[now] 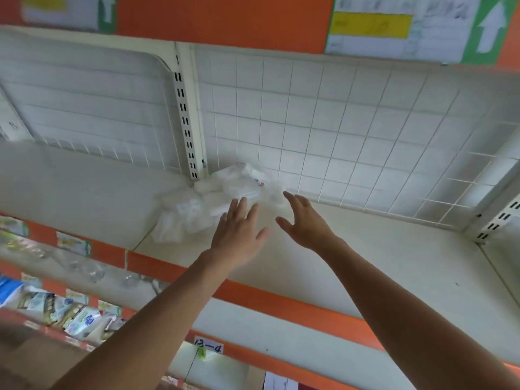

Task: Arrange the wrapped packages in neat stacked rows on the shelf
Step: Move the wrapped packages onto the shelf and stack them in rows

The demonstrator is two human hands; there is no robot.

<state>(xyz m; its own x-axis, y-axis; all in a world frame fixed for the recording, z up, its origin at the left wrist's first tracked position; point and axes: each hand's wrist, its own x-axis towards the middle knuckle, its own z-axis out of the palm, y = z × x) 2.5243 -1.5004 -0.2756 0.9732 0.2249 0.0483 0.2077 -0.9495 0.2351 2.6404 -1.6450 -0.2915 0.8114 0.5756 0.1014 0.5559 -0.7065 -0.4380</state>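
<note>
1. While our left hand (239, 237) and right hand (305, 222) reach, fingers spread and holding nothing, the wrapped packages (194, 209) lie heaped at the back of the shelf (365, 263);
2. we judge a loose grab may scatter the slippery heap.

I count a left hand (239, 235) and a right hand (302, 220), two in all. There is one shelf (365, 263) with one heap of packages (213, 198) on it. There are several, but they are too blurred and tangled to number. Behind them are two wire panels, a left panel (92, 108) and a right panel (337, 130). There are two slotted posts, a middle post (185, 119) and a right post (498, 218). Above are two white arrows, a left arrow (108, 9) and a right arrow (491, 29). Below is one handwritten label (208, 346).
</note>
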